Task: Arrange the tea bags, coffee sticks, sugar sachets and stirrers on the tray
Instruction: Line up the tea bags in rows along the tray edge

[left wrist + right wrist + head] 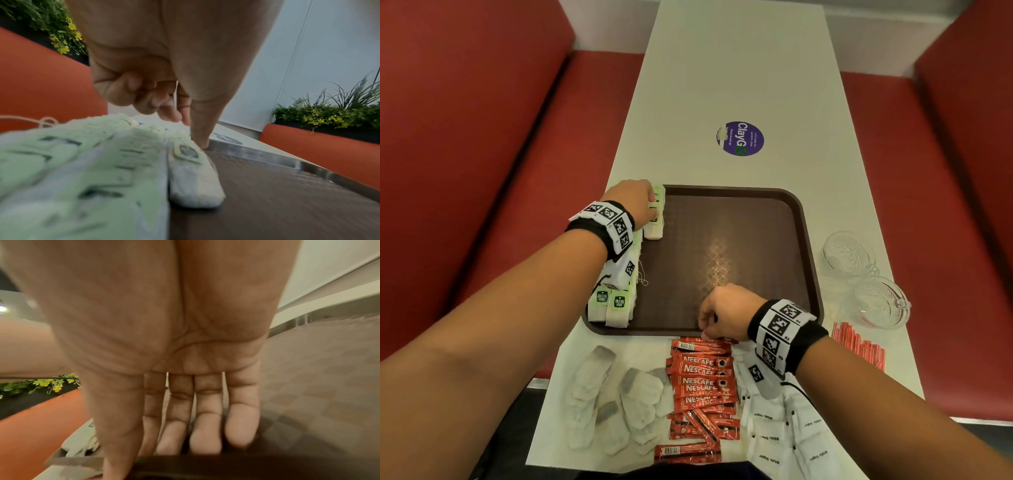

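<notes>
So far only the green-tagged tea bags [619, 274] are placed, in a row along the tray's [739, 219] left edge; the left hand [635, 205] rests at the row's far end, fingers curled, thumb tip on the tray, grip holding nothing I can see; the right hand [722, 313], fingers straight and empty, reaches for the coffee sticks [702, 380]; plain tea bags [613, 401], sugar sachets [784, 431] and stirrers [859, 346] wait on the white table [722, 85], beside two glass cups [866, 274], between red booth seats [482, 137]
</notes>
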A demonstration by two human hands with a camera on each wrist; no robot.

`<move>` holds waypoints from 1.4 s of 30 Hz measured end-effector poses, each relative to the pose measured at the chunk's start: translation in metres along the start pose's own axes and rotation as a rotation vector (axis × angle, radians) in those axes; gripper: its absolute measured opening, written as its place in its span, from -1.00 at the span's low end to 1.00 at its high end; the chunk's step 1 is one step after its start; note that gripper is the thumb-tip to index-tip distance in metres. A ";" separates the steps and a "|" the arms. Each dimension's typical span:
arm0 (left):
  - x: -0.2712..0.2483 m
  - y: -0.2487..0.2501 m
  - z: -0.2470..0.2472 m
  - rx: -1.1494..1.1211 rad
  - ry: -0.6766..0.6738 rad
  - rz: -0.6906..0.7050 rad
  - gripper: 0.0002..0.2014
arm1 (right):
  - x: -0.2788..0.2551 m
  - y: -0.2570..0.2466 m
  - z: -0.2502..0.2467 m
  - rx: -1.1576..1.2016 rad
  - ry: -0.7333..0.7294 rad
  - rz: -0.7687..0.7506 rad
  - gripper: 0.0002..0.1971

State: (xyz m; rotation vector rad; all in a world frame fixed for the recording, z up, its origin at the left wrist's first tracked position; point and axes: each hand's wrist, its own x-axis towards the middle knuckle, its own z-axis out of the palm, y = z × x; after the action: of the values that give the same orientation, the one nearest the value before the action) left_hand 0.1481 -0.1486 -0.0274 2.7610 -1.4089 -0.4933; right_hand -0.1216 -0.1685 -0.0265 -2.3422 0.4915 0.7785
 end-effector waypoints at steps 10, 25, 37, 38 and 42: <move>-0.004 0.018 0.009 0.101 -0.129 -0.025 -0.73 | -0.007 -0.006 0.000 -0.053 0.003 0.006 -0.85; -0.184 -0.041 -0.006 -0.204 -0.167 0.263 -0.96 | -0.015 -0.073 0.026 -0.165 0.142 -0.296 -0.75; -0.259 -0.090 0.058 -0.062 -0.355 0.237 -0.60 | -0.013 -0.116 0.070 -0.617 0.022 -0.378 -0.55; -0.261 -0.090 0.060 -0.077 -0.341 0.222 -0.58 | -0.012 -0.116 0.071 -0.632 0.026 -0.371 -0.53; -0.263 -0.090 0.065 -0.142 -0.283 0.191 -0.59 | -0.007 -0.116 0.071 -0.713 0.033 -0.341 -0.49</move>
State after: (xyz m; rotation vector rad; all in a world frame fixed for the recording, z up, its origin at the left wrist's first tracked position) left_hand 0.0566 0.1221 -0.0299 2.4886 -1.5987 -0.9645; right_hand -0.0962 -0.0354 -0.0169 -2.9734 -0.2260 0.8388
